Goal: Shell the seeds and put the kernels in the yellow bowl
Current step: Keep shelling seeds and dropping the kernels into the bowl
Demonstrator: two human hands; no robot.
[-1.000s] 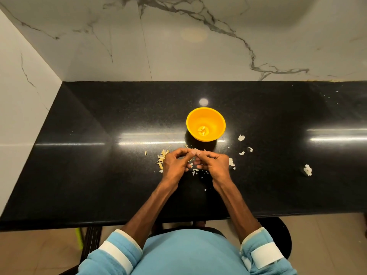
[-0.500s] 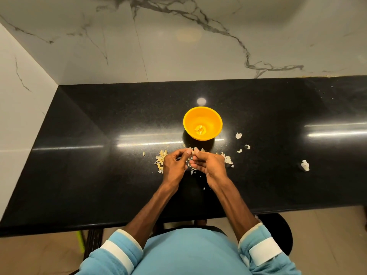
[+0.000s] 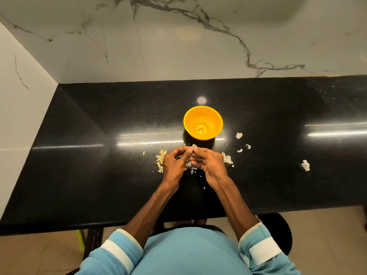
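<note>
Hands first: the left hand (image 3: pixel 174 164) and the right hand (image 3: pixel 211 163) meet at the fingertips just short of the yellow bowl (image 3: pixel 187 118). Both have their fingers curled in. From my end they seem to pinch one small pale seed (image 3: pixel 191 149) between them, but it is too small for me to say more.

The bowl stands upright near the middle of the black counter (image 3: pixel 79 175), apart from the hands, with a few kernels (image 3: pixel 200 129) lying in its bottom.

Shell scraps (image 3: pixel 160 158) lie heaped just left of the left hand, and a second heap (image 3: pixel 227 158) sits just right of the right hand. Loose flakes (image 3: pixel 239 135) lie right of the bowl, and a lone piece (image 3: pixel 305 165) sits well off to the right.

The counter's far edge butts against the marble wall (image 3: pixel 198 46) and its left end against a side wall (image 3: pixel 19 116). Its near edge runs under both forearms, and its right end leaves my view.

Broad dark stretches of counter lie open left and right of the bowl. A black stool (image 3: pixel 286 231) shows below the near edge, by the right sleeve (image 3: pixel 264 249).
</note>
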